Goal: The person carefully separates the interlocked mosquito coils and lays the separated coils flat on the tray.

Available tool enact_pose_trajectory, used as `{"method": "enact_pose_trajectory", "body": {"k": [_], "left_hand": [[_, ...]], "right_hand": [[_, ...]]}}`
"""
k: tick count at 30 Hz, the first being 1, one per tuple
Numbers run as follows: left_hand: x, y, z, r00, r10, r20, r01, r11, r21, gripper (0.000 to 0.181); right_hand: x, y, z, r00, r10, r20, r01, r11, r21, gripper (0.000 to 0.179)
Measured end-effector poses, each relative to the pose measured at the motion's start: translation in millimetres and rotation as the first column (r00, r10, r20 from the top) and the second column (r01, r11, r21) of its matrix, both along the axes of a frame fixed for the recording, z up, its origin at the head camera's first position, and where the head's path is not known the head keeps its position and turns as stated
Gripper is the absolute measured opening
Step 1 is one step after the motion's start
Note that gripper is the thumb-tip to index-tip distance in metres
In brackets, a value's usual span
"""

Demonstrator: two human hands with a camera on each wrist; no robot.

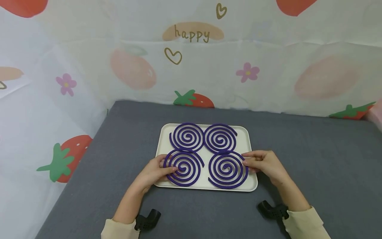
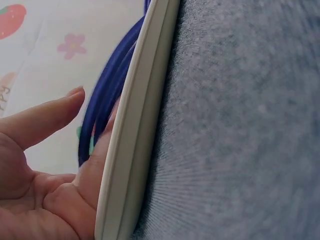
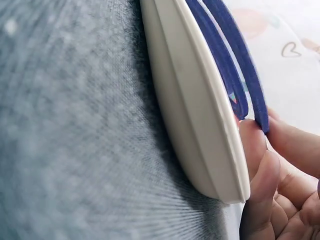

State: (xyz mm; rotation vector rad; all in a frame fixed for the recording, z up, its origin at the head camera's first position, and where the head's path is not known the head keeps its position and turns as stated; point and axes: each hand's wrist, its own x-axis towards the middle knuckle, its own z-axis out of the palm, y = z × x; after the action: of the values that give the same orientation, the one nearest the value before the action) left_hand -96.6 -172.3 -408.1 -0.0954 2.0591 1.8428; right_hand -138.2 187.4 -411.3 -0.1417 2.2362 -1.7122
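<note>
Several purple mosquito coils lie in two rows on a white rectangular tray (image 1: 203,189). At the near-left coil (image 1: 182,185), my left hand (image 1: 153,172) has its thumb over the rings and its fingers beneath; in the left wrist view a small gap shows between thumb (image 2: 55,117) and coil (image 2: 102,95). My right hand (image 1: 267,164) pinches the outer edge of the near-right coil (image 1: 228,187), as the right wrist view shows at the coil's rim (image 3: 252,85). Farther back sit the far-left coil (image 1: 188,148) and the far-right coil (image 1: 220,152), touching each other.
A grey cloth (image 1: 203,215) covers the table under the tray. Behind and to the left hangs a white curtain (image 1: 203,76) printed with strawberries, flowers and hearts. Black wrist devices (image 1: 148,220) sit at both cream sleeves.
</note>
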Motion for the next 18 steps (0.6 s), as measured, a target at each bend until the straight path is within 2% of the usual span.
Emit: {"method": "enact_pose_trajectory", "body": {"k": [3, 9, 14, 18], "left_hand": [[-2.0, 0.0, -1.0, 1.0, 0.026, -0.007, -0.026, 1.0, 0.003, 0.048], [-4.7, -0.5, -2.2, 0.994, 0.075, -0.075, -0.078, 0.996, -0.038, 0.048], [-2.2, -1.4, -2.1, 0.991, 0.09, -0.095, -0.096, 0.993, -0.061, 0.046], [0.8, -1.2, -3.2, 0.983, 0.117, -0.139, -0.134, 0.984, -0.118, 0.042]], "right_hand": [[-0.8, 0.2, -0.3, 0.999, 0.005, -0.034, -0.004, 1.0, 0.02, 0.033], [-3.2, 1.5, -1.4, 0.995, -0.005, -0.103, 0.013, 0.997, 0.081, 0.026], [-2.1, 4.7, -3.6, 0.992, -0.018, -0.125, 0.029, 0.995, 0.092, 0.023], [1.9, 6.9, -6.2, 0.99, -0.031, -0.136, 0.044, 0.994, 0.096, 0.021]]}}
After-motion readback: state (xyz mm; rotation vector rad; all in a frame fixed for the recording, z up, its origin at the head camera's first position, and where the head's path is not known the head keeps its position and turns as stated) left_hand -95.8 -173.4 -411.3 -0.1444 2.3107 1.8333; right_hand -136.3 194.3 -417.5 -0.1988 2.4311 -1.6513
